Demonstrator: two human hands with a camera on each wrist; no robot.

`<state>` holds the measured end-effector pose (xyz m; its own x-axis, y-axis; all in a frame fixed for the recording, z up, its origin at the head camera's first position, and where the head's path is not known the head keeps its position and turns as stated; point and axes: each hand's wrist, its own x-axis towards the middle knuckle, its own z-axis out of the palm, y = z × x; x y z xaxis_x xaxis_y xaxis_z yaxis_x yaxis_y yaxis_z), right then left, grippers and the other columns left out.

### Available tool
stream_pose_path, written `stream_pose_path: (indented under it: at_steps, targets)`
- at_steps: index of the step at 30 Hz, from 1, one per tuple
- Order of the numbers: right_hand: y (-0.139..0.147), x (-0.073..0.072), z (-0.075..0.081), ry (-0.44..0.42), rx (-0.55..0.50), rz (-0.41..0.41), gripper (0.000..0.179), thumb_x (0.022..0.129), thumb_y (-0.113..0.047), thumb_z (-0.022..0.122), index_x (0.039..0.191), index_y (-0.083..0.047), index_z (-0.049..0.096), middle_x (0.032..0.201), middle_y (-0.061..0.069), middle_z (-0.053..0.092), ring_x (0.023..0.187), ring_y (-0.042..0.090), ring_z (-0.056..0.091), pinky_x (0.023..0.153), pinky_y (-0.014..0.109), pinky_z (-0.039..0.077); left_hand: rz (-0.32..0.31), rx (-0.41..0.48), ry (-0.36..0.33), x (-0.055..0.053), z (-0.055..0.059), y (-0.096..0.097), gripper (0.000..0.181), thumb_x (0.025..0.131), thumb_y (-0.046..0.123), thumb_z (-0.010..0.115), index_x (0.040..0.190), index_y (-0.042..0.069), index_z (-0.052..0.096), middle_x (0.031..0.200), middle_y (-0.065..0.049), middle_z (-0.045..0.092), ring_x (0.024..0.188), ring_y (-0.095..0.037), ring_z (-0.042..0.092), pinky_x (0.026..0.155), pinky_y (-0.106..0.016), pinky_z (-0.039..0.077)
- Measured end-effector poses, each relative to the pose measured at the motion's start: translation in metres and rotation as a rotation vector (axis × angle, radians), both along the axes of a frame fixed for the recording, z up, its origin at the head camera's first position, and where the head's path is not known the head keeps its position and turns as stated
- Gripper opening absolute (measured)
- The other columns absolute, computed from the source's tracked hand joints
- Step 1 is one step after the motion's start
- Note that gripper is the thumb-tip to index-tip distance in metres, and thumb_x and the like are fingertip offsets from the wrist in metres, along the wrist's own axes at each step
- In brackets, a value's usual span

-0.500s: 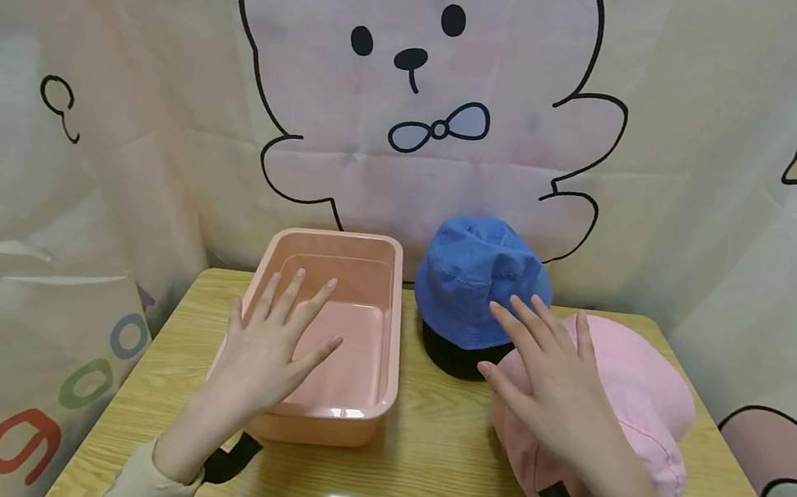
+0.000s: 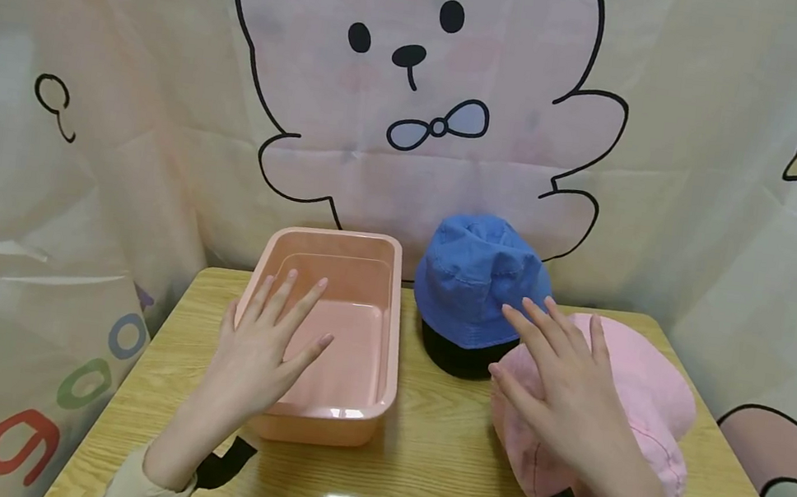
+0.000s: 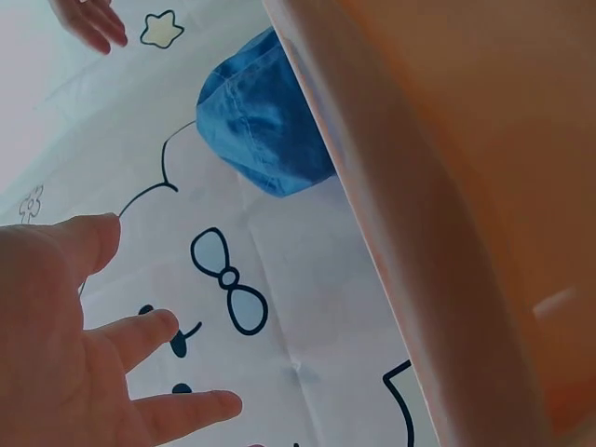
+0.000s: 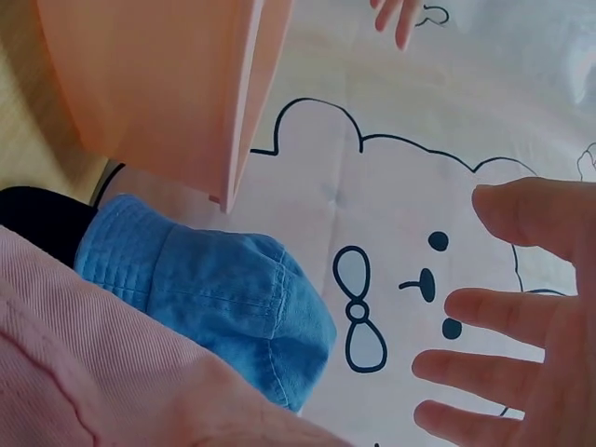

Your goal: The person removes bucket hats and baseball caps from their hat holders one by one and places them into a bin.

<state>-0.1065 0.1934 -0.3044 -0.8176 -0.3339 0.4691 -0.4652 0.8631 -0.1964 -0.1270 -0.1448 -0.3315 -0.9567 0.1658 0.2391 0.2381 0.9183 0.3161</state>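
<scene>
My left hand (image 2: pixel 254 355), fingers spread and straight, hovers over the left side of a pink plastic bin (image 2: pixel 348 358) in the head view. The bin has nothing in it. My right hand (image 2: pixel 571 390) is spread above a pink cloth hat (image 2: pixel 650 387) at the table's right side, partly covering it. Behind, a blue bucket hat (image 2: pixel 477 279) sits over something black (image 2: pixel 456 355), right of the bin. Neither hand holds anything. In the right wrist view the blue hat (image 4: pixel 214 289) shows beyond the pink hat (image 4: pixel 84 354).
Everything stands on a light wooden table (image 2: pixel 431 468). A printed curtain (image 2: pixel 674 191) with a cartoon bear hangs close behind the table and along both sides. Black straps (image 2: pixel 226 464) are on both wrists.
My left hand has shifted slightly left, and my right hand slightly right, so the two are a little farther apart. The bin and hats stay put.
</scene>
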Motion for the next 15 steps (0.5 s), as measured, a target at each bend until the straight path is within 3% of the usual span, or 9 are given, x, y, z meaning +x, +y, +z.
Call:
stream_pose_path:
  at_steps: [5,15]
  targets:
    - [0.002,0.003,0.001,0.011,-0.004,0.007,0.063,0.085,-0.031,0.069,0.143,-0.019,0.046,0.146,0.014,0.046,0.142,0.035,0.032,0.115,0.065,0.008,0.008,0.016,0.010,0.001,-0.002,-0.003,0.066,0.094,0.058,0.047,0.152,0.043,0.018,0.163,-0.006,0.013,0.149,-0.036,0.010,0.111,-0.071,0.007]
    - [0.010,0.011,0.000,0.070,-0.044,0.011,0.064,0.081,-0.026,0.072,0.141,-0.019,0.049,0.144,0.012,0.048,0.140,0.032,0.035,0.116,0.063,0.011,0.037,0.036,0.061,0.004,-0.004,-0.009,0.065,0.095,0.053,0.049,0.153,0.035,0.023,0.158,-0.013,0.026,0.146,-0.039,0.020,0.108,-0.072,0.016]
